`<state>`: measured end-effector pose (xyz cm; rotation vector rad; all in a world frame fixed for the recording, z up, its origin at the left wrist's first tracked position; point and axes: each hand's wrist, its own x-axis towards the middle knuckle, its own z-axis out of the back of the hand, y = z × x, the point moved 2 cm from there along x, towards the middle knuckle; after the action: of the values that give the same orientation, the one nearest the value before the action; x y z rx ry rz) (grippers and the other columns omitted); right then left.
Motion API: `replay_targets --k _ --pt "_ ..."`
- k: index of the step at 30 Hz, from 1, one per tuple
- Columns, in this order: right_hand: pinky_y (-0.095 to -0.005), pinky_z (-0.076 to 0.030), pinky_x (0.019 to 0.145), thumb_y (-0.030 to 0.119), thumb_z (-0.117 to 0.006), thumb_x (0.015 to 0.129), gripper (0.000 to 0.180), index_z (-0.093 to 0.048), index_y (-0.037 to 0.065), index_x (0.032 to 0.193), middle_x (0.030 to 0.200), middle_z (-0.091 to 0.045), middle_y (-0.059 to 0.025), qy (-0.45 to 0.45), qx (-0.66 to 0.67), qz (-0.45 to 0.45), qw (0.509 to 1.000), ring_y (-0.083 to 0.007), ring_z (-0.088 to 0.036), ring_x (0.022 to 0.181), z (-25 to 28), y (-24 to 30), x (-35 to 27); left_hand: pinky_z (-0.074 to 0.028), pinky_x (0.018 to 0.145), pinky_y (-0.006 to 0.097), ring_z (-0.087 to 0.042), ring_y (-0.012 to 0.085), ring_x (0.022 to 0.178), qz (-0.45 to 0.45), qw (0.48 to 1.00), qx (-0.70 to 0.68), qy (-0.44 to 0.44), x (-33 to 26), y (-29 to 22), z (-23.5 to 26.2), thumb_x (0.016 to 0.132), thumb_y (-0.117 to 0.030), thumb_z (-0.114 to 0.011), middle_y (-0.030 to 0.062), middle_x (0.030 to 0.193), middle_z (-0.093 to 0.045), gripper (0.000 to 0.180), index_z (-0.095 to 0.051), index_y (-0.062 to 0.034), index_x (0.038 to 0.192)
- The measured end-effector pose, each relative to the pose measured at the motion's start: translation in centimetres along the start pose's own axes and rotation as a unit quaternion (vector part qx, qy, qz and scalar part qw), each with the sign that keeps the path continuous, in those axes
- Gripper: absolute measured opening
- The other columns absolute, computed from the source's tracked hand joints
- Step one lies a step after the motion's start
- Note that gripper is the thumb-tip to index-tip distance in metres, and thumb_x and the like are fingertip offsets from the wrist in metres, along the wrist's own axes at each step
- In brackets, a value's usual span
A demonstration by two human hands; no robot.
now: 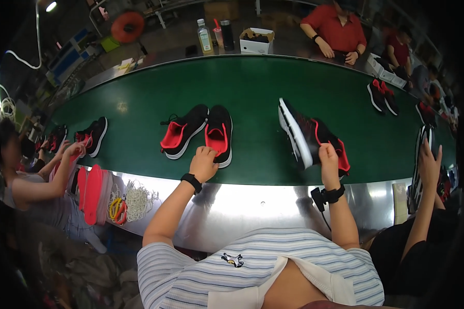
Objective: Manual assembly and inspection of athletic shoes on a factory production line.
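On the green surface stands a pair of black sneakers with red lining and white soles, side by side with toes pointing away. My left hand is closed on the heel of the right-hand sneaker of that pair. The other sneaker rests against it, a loose black lace at its side. Farther right, my right hand grips a tilted black sneaker by its heel end, with the white sole turned to the left. Red lining shows beside my fingers; whether a second sneaker is behind it I cannot tell.
A metal ledge runs along the near edge. Red insoles, orange-handled scissors and white laces lie at left. Co-workers handle shoes on both sides. Across stand a bottle, a white box and a person in red.
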<state>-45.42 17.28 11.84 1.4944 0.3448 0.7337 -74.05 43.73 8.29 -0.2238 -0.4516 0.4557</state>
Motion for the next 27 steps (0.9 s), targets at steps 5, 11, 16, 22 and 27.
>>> replay_targets --k 5,11,16,22,27 --pt "-0.037 -0.046 0.061 0.019 -0.069 0.072 0.021 -0.059 0.006 0.086 0.074 -0.056 -0.0066 0.038 -0.547 0.341 0.764 -0.0266 -0.055 0.073 -1.7 0.0 -2.7 -0.043 0.082 0.043 -0.052 0.0368 0.093 -0.017 0.995 -0.094 0.024 1.5 -0.7 -2.2 0.068 0.0 -0.059 0.0181 0.091 -0.055 0.022 -0.056 -0.0003 0.09" --pt "-0.0425 -0.042 0.081 0.02 -0.071 0.068 0.023 -0.06 0.007 0.084 0.084 -0.057 -0.0092 -0.011 -0.666 0.234 0.708 -0.0285 -0.052 0.089 -1.7 -1.8 -1.8 -0.043 0.082 0.042 -0.051 0.0347 0.096 -0.087 0.983 -0.157 0.036 2.5 -6.7 -4.8 0.07 -0.001 -0.056 0.0158 0.094 -0.055 0.017 -0.055 -0.001 0.088" --pt "-0.0434 -0.038 0.097 0.018 -0.066 0.078 0.048 -0.051 0.005 0.121 0.125 -0.046 -0.0239 0.136 -0.39 0.26 0.873 -0.0402 -0.045 0.114 -10.8 2.6 1.7 -0.047 0.081 0.04 -0.054 0.0326 0.094 -0.068 0.981 -0.166 0.068 1.6 -11.5 -6.3 0.074 -0.01 -0.06 0.0144 0.097 -0.056 0.024 -0.058 -0.0015 0.096" --pt "-0.0443 -0.044 0.086 0.032 -0.073 0.068 0.062 -0.049 0.013 0.123 0.116 -0.053 -0.01 0.287 -0.435 0.326 0.789 -0.0304 -0.046 0.114 -19.9 0.0 6.9 -0.044 0.089 0.04 -0.049 0.0339 0.108 -0.081 0.973 -0.21 0.041 -0.3 -12.8 -4.7 0.074 -0.009 -0.062 0.0158 0.116 -0.05 0.043 -0.053 -0.0033 0.115" --pt "-0.0415 -0.043 0.078 0.019 -0.065 0.071 0.027 -0.066 0.015 0.098 0.1 -0.058 -0.0081 0.308 -0.583 0.307 0.687 -0.0244 -0.055 0.097 -21.7 -2.5 4.8 -0.045 0.087 0.037 -0.054 0.031 0.103 -0.05 0.964 -0.25 0.074 -2.5 -9.2 -2.3 0.077 -0.009 -0.06 0.0127 0.105 -0.059 0.026 -0.062 -0.0043 0.103"
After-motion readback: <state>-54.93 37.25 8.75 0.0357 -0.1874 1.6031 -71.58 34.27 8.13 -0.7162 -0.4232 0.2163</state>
